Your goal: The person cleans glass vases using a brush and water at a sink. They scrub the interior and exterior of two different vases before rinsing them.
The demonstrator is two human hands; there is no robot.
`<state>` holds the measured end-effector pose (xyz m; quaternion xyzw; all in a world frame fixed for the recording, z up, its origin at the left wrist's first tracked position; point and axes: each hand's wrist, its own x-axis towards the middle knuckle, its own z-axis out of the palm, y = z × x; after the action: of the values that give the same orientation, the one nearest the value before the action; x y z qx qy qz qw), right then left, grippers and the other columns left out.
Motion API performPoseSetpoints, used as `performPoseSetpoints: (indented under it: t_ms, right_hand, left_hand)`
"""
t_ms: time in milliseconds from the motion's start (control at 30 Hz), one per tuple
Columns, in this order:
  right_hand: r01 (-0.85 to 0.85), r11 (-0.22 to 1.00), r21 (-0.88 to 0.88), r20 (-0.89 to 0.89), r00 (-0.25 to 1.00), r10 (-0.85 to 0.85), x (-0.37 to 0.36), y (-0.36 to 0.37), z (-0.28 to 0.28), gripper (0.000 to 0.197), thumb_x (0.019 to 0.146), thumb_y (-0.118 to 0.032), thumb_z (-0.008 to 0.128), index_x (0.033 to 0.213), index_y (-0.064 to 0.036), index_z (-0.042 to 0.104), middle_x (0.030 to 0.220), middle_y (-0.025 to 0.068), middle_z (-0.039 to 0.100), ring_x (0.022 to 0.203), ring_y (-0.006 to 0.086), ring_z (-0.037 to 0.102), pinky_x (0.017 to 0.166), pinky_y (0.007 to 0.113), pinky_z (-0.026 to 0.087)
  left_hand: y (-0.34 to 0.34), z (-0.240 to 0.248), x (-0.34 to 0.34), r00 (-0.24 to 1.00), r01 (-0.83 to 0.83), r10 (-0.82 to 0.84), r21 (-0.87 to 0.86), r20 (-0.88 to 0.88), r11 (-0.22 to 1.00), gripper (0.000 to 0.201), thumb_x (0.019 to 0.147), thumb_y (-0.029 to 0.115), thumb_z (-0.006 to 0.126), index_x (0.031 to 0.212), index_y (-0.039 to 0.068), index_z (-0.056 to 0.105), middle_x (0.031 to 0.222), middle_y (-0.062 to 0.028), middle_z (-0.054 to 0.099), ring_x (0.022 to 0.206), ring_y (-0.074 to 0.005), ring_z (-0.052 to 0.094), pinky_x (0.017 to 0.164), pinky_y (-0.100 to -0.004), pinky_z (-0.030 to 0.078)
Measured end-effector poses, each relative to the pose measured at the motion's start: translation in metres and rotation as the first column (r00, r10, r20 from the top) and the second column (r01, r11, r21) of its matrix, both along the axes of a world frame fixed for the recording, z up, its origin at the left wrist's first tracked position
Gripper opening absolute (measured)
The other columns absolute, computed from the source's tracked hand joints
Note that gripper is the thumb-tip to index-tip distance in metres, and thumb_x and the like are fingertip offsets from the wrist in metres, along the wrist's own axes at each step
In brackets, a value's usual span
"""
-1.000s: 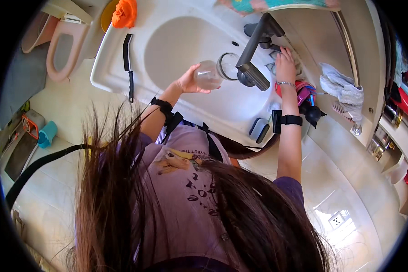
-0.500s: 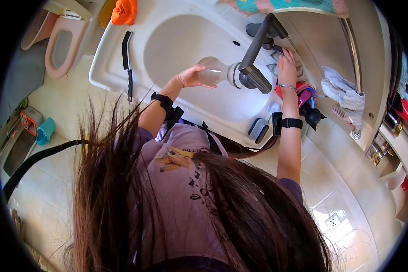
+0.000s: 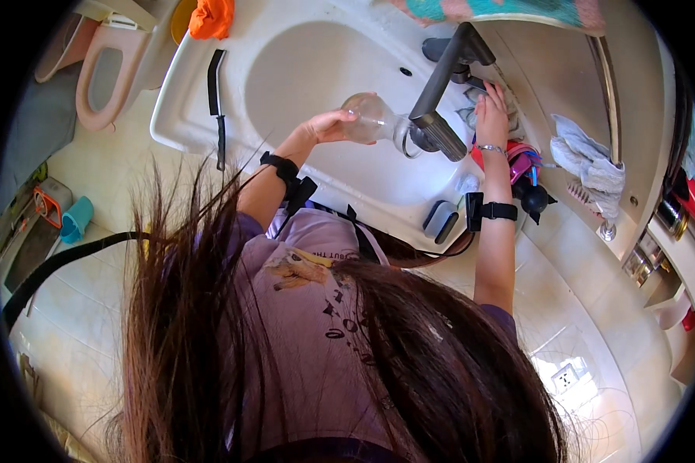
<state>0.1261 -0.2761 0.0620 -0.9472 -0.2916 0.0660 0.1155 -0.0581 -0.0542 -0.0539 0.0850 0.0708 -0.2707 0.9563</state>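
Observation:
A clear, round-bellied glass vase [image 3: 369,118] is tilted sideways over the sink [image 3: 297,58], its flared mouth beneath the dark grey faucet's [image 3: 442,85] spout. My left hand [image 3: 330,127] is closed round its belly; the vase hides some fingertips. At the sink's right side, my right hand [image 3: 492,112] is closed on the faucet handle [image 3: 477,82], fingers over the lever. Whether water is running, I cannot tell. A grey cloth [image 3: 471,116] lies beside my right hand, partly covered by it.
A black long-handled brush [image 3: 218,108] lies on the sink's left ledge, below an orange cloth [image 3: 211,18]. A grey-and-white scrubber [image 3: 441,221] rests on the near rim. White towels [image 3: 591,162] hang at the right. A pink toilet seat [image 3: 93,92] is far left.
The vase has turned slightly in my left hand and tilted, its belly shifting a little right. My right hand stays at the faucet handle.

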Motion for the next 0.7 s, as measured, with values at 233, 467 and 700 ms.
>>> performPoseSetpoints:
  t_ms: [233,467,700]
  right_hand:
    - [-0.036,0.999,-0.027,0.016,0.999,0.037,0.003,-0.002,-0.004,0.027,0.083,-0.016,0.037,0.098,0.0028,0.051,0.117,0.0126,0.041,0.112,0.0263,0.034,0.091,0.032,0.029]
    - [-0.063,0.998,-0.002,-0.009,0.998,0.063,0.0,0.004,0.002,0.028,0.084,-0.017,0.034,0.089,0.004,0.052,0.117,0.0136,0.042,0.113,0.027,0.032,0.092,0.034,0.028]
    - [-0.064,0.998,-0.006,-0.016,0.998,0.064,0.0,0.005,0.003,0.033,0.085,-0.018,0.032,0.07,0.0038,0.052,0.116,0.0122,0.043,0.114,0.0271,0.031,0.093,0.034,0.027]
  left_hand:
    - [-0.002,-0.026,-0.009,0.994,-0.012,-0.011,-0.213,-0.11,0.977,0.072,0.065,0.024,0.064,0.125,0.019,0.024,0.121,-0.011,0.03,0.11,-0.0305,0.034,0.09,-0.0545,0.028]
    - [-0.008,-0.031,-0.009,0.987,-0.037,-0.004,-0.256,-0.158,0.966,0.071,0.062,0.026,0.065,0.122,0.016,0.028,0.121,-0.012,0.032,0.109,-0.0324,0.034,0.09,-0.057,0.027]
    - [-0.012,-0.036,-0.01,0.985,-0.014,-0.03,-0.252,-0.173,0.968,0.072,0.06,0.027,0.065,0.122,0.015,0.029,0.12,-0.0118,0.034,0.108,-0.0325,0.036,0.089,-0.0569,0.028]
